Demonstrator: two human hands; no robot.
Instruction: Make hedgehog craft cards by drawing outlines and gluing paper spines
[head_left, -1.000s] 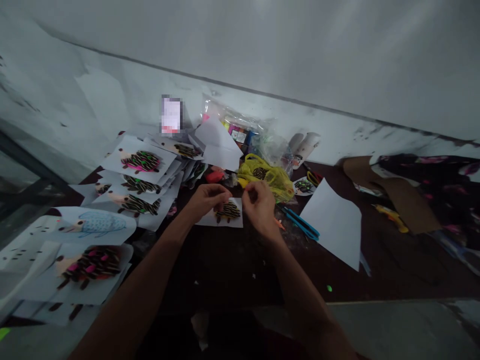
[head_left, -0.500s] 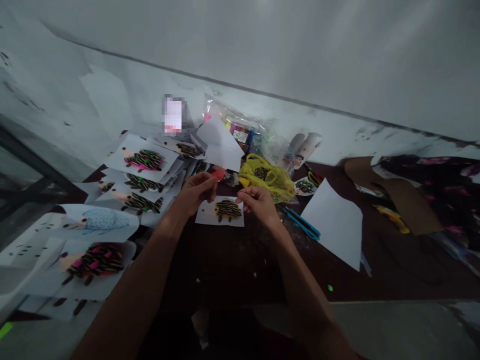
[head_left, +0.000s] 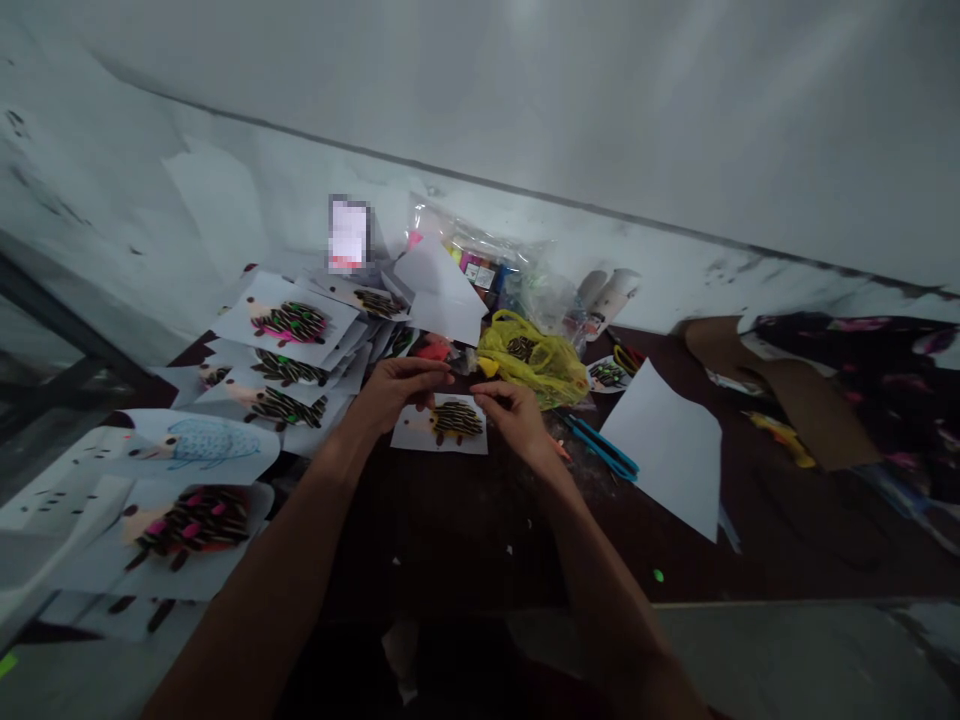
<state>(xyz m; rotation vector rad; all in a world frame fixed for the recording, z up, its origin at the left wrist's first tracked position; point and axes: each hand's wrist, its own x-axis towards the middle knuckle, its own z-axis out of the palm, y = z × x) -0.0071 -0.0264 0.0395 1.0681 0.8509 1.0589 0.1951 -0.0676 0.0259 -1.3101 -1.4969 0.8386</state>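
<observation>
Above a small white card [head_left: 420, 437] bearing a hedgehog with dark striped spines and a yellow edge, both my hands are raised close together. My left hand [head_left: 397, 395] has thumb and forefinger pinched, over the card's upper left. My right hand [head_left: 515, 415] makes a similar pinch at the card's right edge. Whatever sits between the fingertips is too small and dim to make out. Just behind the hands lie a red lump [head_left: 433, 348] and a yellow plastic bag [head_left: 559, 370] with striped pieces inside.
Stacked hedgehog pictures [head_left: 289, 322] fill the left side. Blue-handled scissors [head_left: 604, 447] and a white sheet [head_left: 667, 440] lie to the right. A clear bag of coloured blocks [head_left: 480, 268] stands against the wall. Brown cardboard [head_left: 810, 410] lies farther right.
My left hand has shifted right and slightly down, bringing its fingertips nearer my right hand. My right hand has moved slightly down. An orange piece now shows beside my right wrist.
</observation>
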